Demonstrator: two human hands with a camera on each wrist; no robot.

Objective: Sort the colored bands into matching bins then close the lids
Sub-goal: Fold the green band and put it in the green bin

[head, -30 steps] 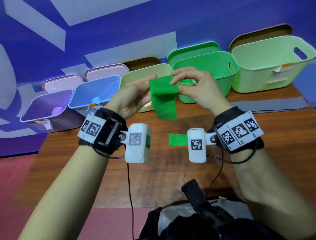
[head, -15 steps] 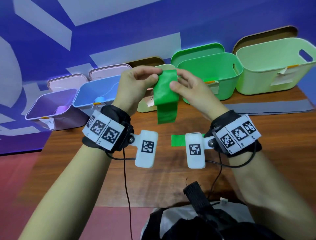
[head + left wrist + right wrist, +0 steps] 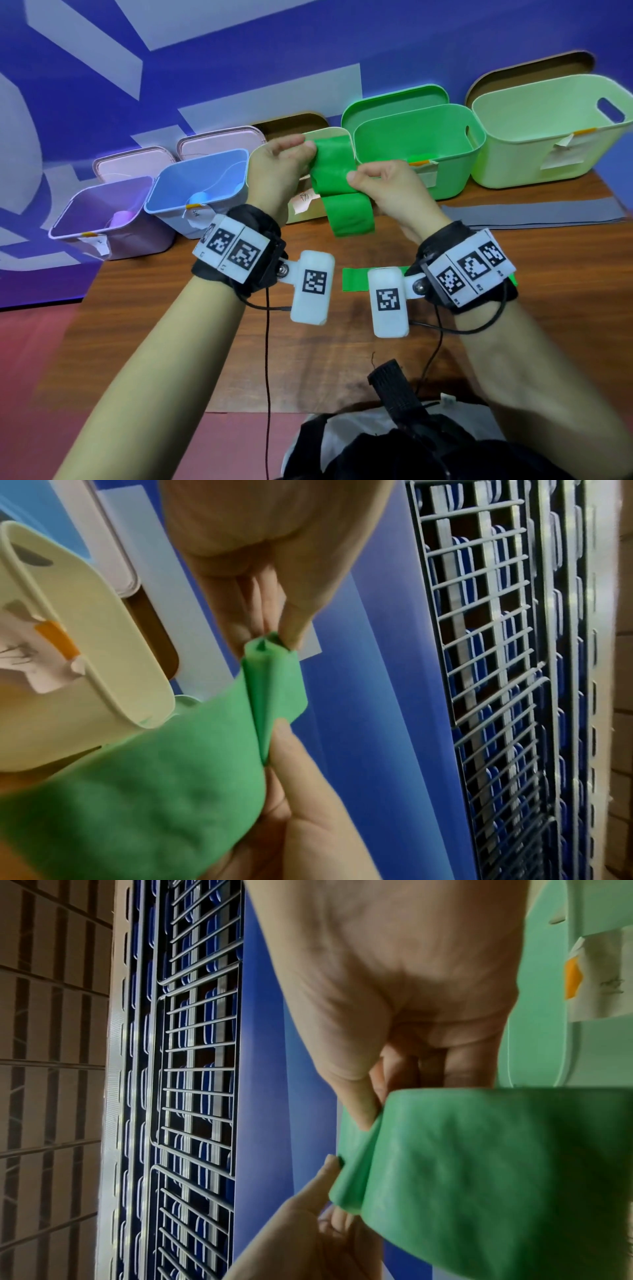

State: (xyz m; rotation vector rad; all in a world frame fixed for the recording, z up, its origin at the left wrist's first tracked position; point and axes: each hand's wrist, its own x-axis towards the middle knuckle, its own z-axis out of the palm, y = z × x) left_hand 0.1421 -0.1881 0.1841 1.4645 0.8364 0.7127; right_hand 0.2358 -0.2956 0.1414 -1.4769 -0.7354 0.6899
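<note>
Above the wooden table (image 3: 205, 342), both the left hand (image 3: 277, 171) and right hand (image 3: 390, 192) pinch a green band (image 3: 339, 185), just before the green bin (image 3: 445, 178) against the blue wall (image 3: 239, 51).

A row of open bins (image 3: 414, 150) blocks the table's (image 3: 205, 342) far edge; bare wood lies nearer.

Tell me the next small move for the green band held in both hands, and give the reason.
Probably carry the green band right and lower it into the bright green bin. The left hand and right hand both pinch it, folded, above the table, and that bin stands open just beside it, its lid propped behind. It looks like the closest colour match in the row.
</note>
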